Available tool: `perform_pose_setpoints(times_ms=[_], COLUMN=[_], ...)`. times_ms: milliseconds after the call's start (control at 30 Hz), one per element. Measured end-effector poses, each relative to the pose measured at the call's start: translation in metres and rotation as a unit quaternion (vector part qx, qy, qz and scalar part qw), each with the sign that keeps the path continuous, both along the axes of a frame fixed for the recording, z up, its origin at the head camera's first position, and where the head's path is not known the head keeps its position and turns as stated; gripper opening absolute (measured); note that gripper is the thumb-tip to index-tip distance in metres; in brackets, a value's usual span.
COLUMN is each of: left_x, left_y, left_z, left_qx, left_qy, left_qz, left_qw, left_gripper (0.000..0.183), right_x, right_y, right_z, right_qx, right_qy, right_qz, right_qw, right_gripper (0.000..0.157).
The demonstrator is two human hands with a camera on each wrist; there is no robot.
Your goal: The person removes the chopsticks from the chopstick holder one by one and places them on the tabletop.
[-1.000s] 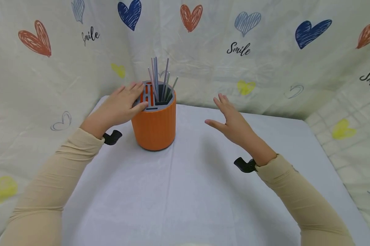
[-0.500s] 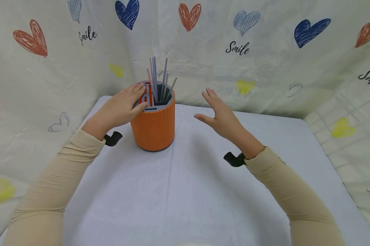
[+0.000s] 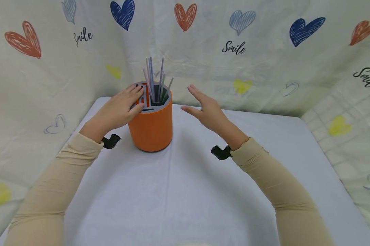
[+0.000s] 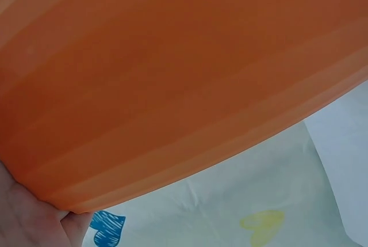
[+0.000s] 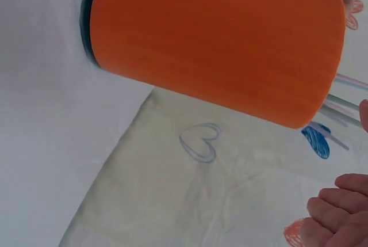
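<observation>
An orange ribbed holder (image 3: 151,131) with a grey slotted top (image 3: 148,108) stands upright on the table, left of centre. Several thin pastel sticks (image 3: 161,77) rise from its larger opening. My left hand (image 3: 118,106) rests over the left side of the top, fingers extended and thumb at the front rim. In the left wrist view, the holder wall (image 4: 190,86) fills most of the picture, and part of that hand (image 4: 29,215) lies against its rim. My right hand (image 3: 211,111) hovers right of the holder, fingers extended and thumb apart, holding nothing.
A white cloth covers the table (image 3: 172,205). Behind it and along both sides hangs a pale curtain (image 3: 203,68) printed with hearts and "Smile". Each wrist carries a small black camera mount, the left mount (image 3: 112,141) and the right mount (image 3: 221,152).
My right hand has moved left, toward the holder, and slightly farther from me. My left hand stays on the holder's top. The whole head view has shifted slightly.
</observation>
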State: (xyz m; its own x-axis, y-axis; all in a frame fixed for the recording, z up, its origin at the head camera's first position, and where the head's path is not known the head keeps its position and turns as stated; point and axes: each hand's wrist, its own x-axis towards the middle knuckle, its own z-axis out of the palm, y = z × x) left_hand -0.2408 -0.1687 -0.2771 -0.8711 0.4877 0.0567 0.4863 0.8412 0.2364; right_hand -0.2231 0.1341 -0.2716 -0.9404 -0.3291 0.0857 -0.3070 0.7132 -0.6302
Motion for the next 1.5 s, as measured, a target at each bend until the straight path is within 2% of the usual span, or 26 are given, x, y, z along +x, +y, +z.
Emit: perform_pose_setpoints(times_ms=[133,233,467,633,867,1167,1400,1500], left_x=[0.001,0.0,0.001,0.001,0.0,-0.001,-0.001,-0.002], left_y=[-0.001,0.0,0.001,-0.001,0.001,0.0,0.0,-0.002], left_z=[0.0,-0.001,-0.003,-0.006,-0.004,-0.008,-0.009,-0.01], left_qx=[0.007,0.013,0.027,0.037,0.041,0.046,0.052,0.051], left_qy=[0.006,0.013,0.012,0.018,0.017,0.018,0.021,0.024], left_qz=[0.006,0.006,0.009,0.012,0.01,0.012,0.009,0.01], left_qw=[0.9999,0.9998,0.9995,0.9991,0.999,0.9987,0.9984,0.9984], left_gripper=[0.064,0.063,0.062,0.062,0.061,0.061,0.061,0.061], right_x=[-0.007,-0.011,-0.02,-0.022,-0.03,-0.037,-0.036,-0.034], right_y=[-0.011,-0.019,-0.037,-0.049,-0.061,-0.071,-0.067,-0.062], right_z=[0.002,0.003,-0.003,-0.004,-0.005,-0.009,0.009,0.021], right_qx=[-0.04,-0.099,-0.239,-0.306,-0.363,-0.406,-0.469,-0.478], right_qy=[0.029,0.044,0.021,0.013,0.027,0.022,0.028,0.053], right_qz=[-0.012,-0.02,-0.04,-0.058,-0.074,-0.077,-0.074,-0.067], right_qw=[0.999,0.994,0.97,0.95,0.928,0.91,0.88,0.874], right_gripper=[0.072,0.068,0.055,0.046,0.033,0.025,0.023,0.024])
